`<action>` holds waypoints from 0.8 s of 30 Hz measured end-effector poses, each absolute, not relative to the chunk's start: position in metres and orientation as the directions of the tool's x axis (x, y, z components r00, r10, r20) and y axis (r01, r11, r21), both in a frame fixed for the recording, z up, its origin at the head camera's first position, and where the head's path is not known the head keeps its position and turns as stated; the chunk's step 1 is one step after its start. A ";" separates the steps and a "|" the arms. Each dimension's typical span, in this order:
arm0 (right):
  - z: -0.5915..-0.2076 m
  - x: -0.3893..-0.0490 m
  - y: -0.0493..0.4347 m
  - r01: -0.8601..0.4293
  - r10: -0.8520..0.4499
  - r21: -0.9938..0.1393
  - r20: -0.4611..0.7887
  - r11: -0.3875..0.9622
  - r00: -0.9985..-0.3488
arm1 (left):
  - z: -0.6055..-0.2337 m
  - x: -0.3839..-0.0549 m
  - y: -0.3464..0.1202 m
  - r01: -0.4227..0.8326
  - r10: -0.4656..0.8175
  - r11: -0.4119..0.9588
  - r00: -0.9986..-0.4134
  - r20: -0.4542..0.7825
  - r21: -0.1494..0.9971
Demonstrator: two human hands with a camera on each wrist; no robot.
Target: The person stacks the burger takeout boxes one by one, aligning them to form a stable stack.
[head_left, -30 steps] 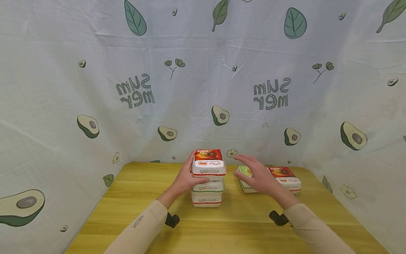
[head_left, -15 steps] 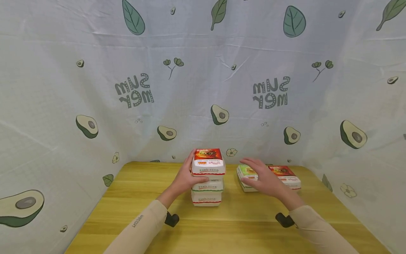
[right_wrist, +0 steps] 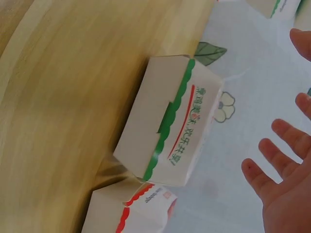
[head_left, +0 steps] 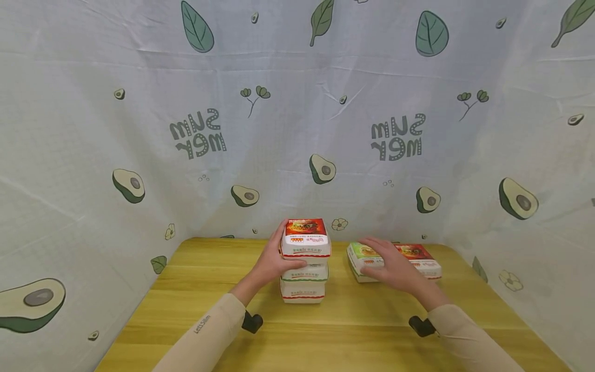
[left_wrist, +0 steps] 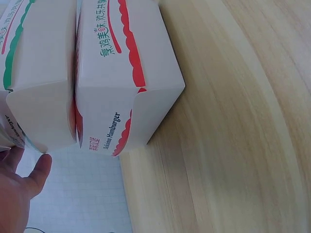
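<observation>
Three paper hamburger boxes stand stacked in the head view: a red-topped box (head_left: pixel 307 239) uppermost, a green-trimmed box (head_left: pixel 310 273) in the middle, a red-trimmed box (head_left: pixel 303 293) on the table. My left hand (head_left: pixel 273 262) grips the stack's left side near the top, thumb across the front just under the top box's trim. Right of the stack, my right hand (head_left: pixel 394 266) is held over a green-topped hamburger box (head_left: pixel 356 257), fingers spread and holding nothing. In the right wrist view that green-trimmed box (right_wrist: pixel 167 124) lies apart from the fingers (right_wrist: pixel 286 138).
Beside the green-topped box sits another red-topped hamburger box (head_left: pixel 420 260), partly behind my right hand. The wooden table (head_left: pixel 325 346) ends at a hanging cloth (head_left: pixel 288 129) printed with avocados and leaves.
My right hand has moved right, away from the stack, to over the green-topped box. The left hand and the stack stay in place.
</observation>
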State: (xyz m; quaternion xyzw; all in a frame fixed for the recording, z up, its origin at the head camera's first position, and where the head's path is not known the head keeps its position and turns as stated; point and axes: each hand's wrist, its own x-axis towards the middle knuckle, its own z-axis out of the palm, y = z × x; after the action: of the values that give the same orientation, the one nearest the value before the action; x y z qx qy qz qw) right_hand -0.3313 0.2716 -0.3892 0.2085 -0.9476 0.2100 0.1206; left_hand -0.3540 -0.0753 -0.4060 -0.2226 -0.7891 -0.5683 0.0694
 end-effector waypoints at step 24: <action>-0.415 -0.351 0.290 -0.432 -0.337 -0.308 0.318 0.847 -0.886 | -0.378 -0.327 -0.074 0.413 0.287 0.238 -0.895 0.343 0.879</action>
State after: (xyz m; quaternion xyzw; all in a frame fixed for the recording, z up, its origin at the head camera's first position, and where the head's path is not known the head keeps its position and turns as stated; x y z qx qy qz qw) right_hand -0.3513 0.2904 -0.4155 0.2018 -0.9526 0.1886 0.1272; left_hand -0.3272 -0.0738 -0.3782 -0.2229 -0.7849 -0.5756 0.0547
